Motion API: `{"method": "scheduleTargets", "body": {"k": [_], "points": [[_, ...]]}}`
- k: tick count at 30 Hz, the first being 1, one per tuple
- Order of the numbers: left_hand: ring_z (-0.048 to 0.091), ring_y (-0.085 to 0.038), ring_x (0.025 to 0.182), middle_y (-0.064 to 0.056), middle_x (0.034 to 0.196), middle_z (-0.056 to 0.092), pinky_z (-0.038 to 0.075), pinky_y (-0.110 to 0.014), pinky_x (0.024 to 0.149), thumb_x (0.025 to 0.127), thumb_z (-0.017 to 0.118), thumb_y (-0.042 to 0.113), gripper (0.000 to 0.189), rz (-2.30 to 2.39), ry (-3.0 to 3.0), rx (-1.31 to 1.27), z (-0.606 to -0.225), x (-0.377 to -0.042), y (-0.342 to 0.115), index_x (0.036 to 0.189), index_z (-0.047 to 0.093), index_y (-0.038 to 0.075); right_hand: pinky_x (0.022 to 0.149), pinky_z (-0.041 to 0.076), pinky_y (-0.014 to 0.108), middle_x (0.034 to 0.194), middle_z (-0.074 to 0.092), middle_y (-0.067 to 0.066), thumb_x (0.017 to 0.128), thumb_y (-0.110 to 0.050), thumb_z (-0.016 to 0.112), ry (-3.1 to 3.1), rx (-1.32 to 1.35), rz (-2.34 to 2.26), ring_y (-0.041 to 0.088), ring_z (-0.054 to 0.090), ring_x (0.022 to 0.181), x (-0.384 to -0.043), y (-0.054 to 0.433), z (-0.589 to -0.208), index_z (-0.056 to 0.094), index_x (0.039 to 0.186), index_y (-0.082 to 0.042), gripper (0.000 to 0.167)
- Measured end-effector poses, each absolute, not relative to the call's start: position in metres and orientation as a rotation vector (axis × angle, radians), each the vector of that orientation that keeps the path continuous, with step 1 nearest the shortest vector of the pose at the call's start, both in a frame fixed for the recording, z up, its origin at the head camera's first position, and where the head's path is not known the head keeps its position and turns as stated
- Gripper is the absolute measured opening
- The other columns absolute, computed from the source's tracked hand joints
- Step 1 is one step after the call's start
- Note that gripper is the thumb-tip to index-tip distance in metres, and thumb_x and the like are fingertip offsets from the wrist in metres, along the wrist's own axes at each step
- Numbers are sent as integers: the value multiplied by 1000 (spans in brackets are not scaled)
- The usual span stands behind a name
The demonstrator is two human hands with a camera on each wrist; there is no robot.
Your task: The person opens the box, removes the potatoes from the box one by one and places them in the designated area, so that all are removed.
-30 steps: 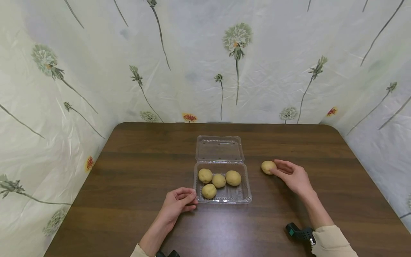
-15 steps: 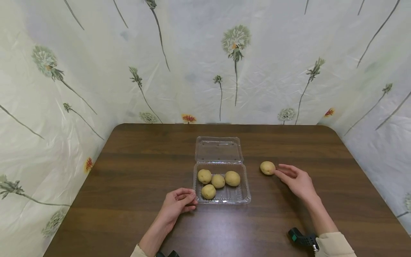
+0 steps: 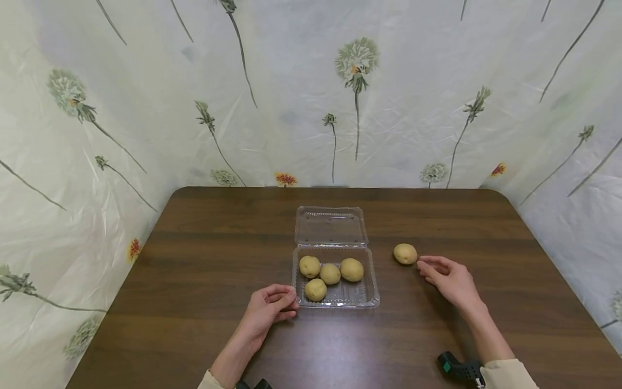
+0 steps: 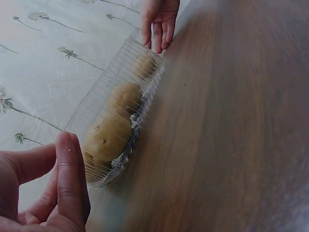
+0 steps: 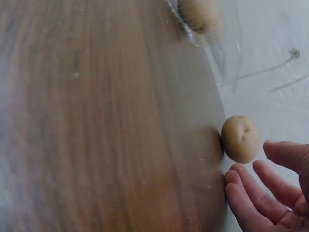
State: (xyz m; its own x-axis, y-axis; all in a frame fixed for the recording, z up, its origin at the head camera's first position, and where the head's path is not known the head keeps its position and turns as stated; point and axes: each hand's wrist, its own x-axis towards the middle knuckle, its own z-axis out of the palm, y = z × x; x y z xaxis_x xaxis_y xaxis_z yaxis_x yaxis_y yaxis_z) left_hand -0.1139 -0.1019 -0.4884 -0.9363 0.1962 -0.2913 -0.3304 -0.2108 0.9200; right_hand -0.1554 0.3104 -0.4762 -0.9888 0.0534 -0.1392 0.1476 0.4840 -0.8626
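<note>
A clear plastic clamshell container [image 3: 362, 299] lies on the table with its lid [image 3: 332, 226] folded back. Several potatoes [image 3: 330, 274] sit inside its base. My left hand [image 3: 269, 310] pinches the container's near left corner between thumb and fingers; in the left wrist view the fingertips [image 4: 66, 145] meet at the rim. To the right of the container, a single potato [image 3: 405, 254] rests on the table. My right hand [image 3: 452, 280] is just right of that potato, its fingers relaxed and nothing in them. The right wrist view shows a gap between thumb and potato [image 5: 241, 139].
The dark wooden table [image 3: 218, 259] has rounded far corners. Behind it and along both sides hangs a pale plastic sheet [image 3: 286, 81] with a flower print. A black strap device [image 3: 459, 367] is on the right wrist.
My right hand has let go of the single potato and drawn slightly back to the right, its fingers coming closer together. My left hand keeps its place at the container's corner.
</note>
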Motion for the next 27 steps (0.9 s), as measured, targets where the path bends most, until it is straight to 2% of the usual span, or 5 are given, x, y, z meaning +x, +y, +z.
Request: {"method": "scheduleTargets", "body": {"k": [27], "points": [[68,-17,80,-11,92,68,58,-31,75,93,69,9,33,2200,1706,-172,-489,-114,-101,115,58,-12,81,56,25,118,66,18,94,-44,63,2600,159,-1567,13,67,97,-141,302,-475,59,131,-1,56]]}}
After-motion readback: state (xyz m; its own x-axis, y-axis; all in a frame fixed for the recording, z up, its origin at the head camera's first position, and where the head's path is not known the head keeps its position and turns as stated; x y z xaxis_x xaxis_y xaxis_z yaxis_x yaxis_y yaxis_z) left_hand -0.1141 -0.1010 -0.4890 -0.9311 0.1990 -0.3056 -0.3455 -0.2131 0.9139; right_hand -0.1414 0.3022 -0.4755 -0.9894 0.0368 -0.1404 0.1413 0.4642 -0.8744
